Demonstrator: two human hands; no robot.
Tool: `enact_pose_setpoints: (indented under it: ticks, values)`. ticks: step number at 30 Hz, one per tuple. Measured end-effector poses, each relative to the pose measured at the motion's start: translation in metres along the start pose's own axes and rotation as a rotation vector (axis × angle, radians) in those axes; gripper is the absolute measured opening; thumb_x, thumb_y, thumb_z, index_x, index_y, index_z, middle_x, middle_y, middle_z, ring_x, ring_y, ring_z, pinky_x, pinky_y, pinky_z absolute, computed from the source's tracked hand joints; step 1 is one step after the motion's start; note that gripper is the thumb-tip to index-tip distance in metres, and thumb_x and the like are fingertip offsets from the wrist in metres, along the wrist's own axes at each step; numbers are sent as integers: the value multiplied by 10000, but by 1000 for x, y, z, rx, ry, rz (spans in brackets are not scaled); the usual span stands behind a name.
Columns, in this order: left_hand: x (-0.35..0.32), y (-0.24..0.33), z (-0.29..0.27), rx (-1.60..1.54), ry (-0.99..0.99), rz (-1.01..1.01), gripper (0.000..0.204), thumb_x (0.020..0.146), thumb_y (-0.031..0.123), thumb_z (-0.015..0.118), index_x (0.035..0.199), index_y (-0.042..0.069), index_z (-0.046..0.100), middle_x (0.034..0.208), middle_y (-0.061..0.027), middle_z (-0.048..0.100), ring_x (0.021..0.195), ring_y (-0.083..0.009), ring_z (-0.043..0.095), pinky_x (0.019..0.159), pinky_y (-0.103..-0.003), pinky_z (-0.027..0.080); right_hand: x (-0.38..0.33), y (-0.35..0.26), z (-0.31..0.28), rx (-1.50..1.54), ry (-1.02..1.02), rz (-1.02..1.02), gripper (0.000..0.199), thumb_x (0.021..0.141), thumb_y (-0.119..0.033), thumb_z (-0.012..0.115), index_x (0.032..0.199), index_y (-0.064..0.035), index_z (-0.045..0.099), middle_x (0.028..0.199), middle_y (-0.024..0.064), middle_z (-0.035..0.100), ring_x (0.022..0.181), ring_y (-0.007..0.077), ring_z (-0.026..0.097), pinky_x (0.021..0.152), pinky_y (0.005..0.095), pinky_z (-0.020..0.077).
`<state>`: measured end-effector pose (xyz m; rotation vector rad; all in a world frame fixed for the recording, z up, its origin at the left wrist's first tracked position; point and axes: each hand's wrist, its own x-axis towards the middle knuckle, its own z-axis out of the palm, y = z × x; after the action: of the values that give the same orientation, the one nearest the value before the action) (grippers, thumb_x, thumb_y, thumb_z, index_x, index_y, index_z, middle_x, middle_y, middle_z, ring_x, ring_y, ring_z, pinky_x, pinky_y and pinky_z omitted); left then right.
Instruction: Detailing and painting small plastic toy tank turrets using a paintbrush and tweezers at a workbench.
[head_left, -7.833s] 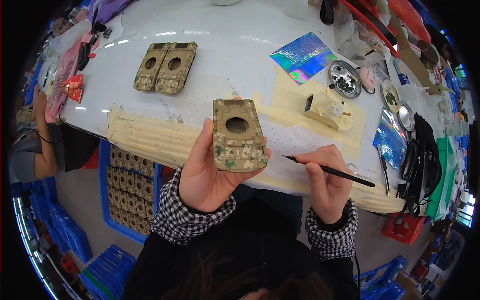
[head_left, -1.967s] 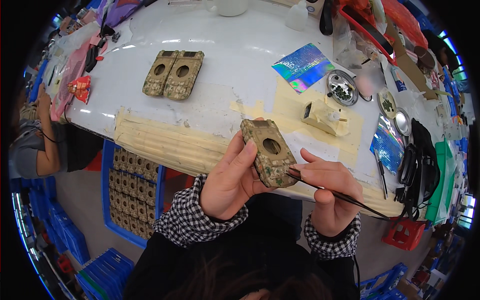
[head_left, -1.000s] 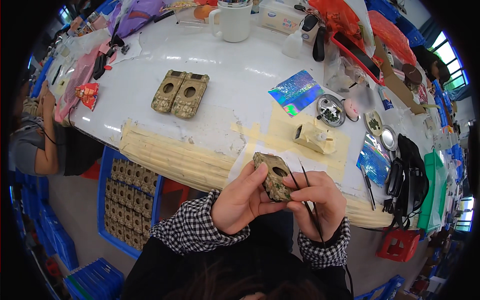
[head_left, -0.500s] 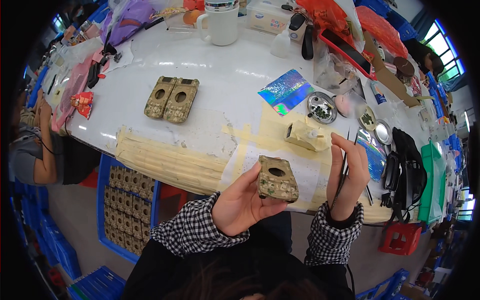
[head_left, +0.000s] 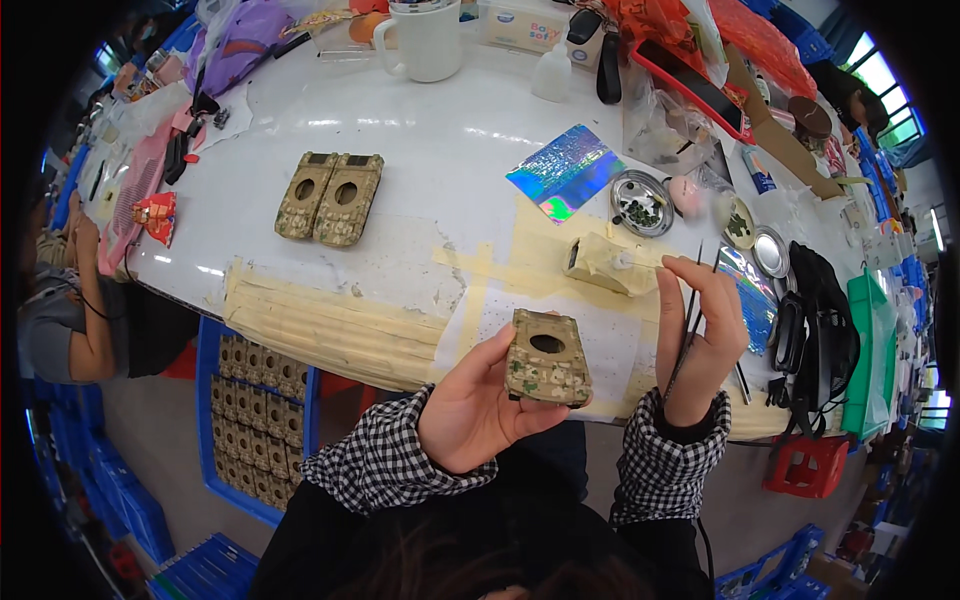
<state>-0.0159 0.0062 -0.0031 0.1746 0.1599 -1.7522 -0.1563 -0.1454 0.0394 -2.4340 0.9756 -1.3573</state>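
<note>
1. White table, edge wrapped in masking tape.
2. Blue crate under the table, packed with rows of camo hulls.
3. Two camo hulls side by side on the table.
4. Left hand grips a camo tank hull, round hole on top, above the table edge.
5. Right hand pinches a thin brush upright.
6. Metal dish holds dark paint blobs.

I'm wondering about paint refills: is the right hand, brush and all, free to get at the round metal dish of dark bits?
Probably yes. The right hand holds only a thin brush, and the metal dish lies open on the table just beyond it, past the taped block, nothing covering it.
</note>
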Motion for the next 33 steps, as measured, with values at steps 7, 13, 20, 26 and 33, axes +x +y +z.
enact_pose_setpoints:
  ticks: [7,13,20,26,33]
  values:
    - [0,-2,1,25,19,-2,545,988,404,264,1375,21,285,1198,-311,481,1091,-361,554,832,-359,563,-16,-12,-19,483,268,89,127,871,-112,573,921,3,596,832,128,593,820,234,585,870,435,466]
    - [0,-4,5,38,48,-10,555,985,410,272,1360,2,305,1187,-306,498,1080,-359,563,821,-357,567,-23,-26,-26,615,-124,-16,155,845,-148,623,932,-23,590,807,109,594,786,216,582,872,471,462]
    - [-2,-5,6,139,8,-10,484,993,379,280,1333,42,350,1214,-166,534,1070,-265,579,864,-347,541,-31,-37,-14,782,-259,113,116,860,-38,589,967,-5,560,864,131,601,817,218,575,792,339,474]
    - [-4,-5,8,194,4,-18,444,997,362,283,1312,64,380,1204,-116,550,1058,-203,587,884,-346,528,-31,-42,-10,817,-288,167,94,870,1,555,964,1,552,882,132,597,824,216,581,731,301,466]
    - [-4,-5,8,194,-2,-25,451,998,366,281,1308,56,383,1190,-114,557,1051,-194,589,884,-345,528,-31,-42,-11,808,-302,158,89,869,3,558,959,1,553,871,125,584,827,210,585,736,294,467]
